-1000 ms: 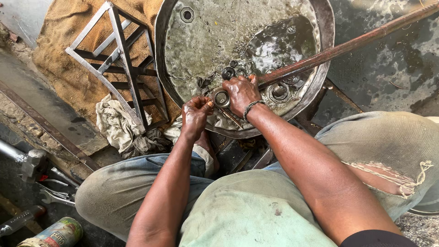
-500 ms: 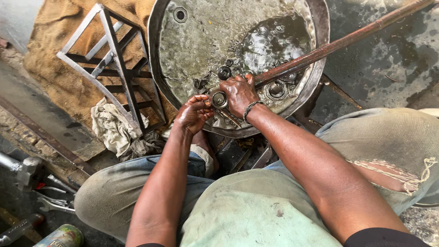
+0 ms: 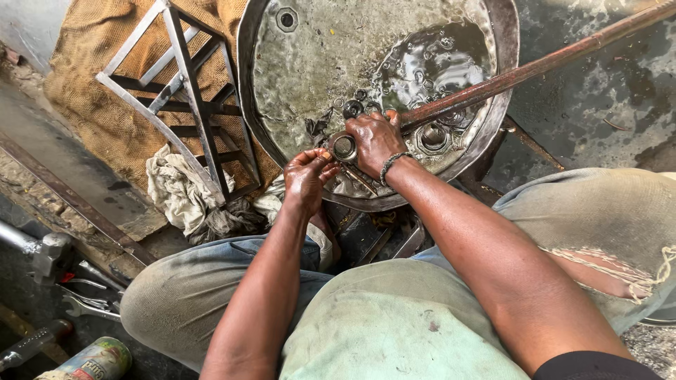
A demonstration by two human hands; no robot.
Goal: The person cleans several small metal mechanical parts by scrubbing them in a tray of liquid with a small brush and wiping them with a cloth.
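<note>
Head view: both your hands on one round bearing, frame centre, at the near rim of the oily pan.
Right hand grips the bearing, left hand pinches its edge with curled fingers. Cleaning looks partway: one bearing in hand, one large nut and about three small rings left in the oil. One long rusty rod crosses upper right.

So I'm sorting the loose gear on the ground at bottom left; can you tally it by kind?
Wrenches: 1 clearly visible, others too jumbled to count
Cans: 1
Dark-handled tools: 1
Rags: 1
Total: 4
</note>
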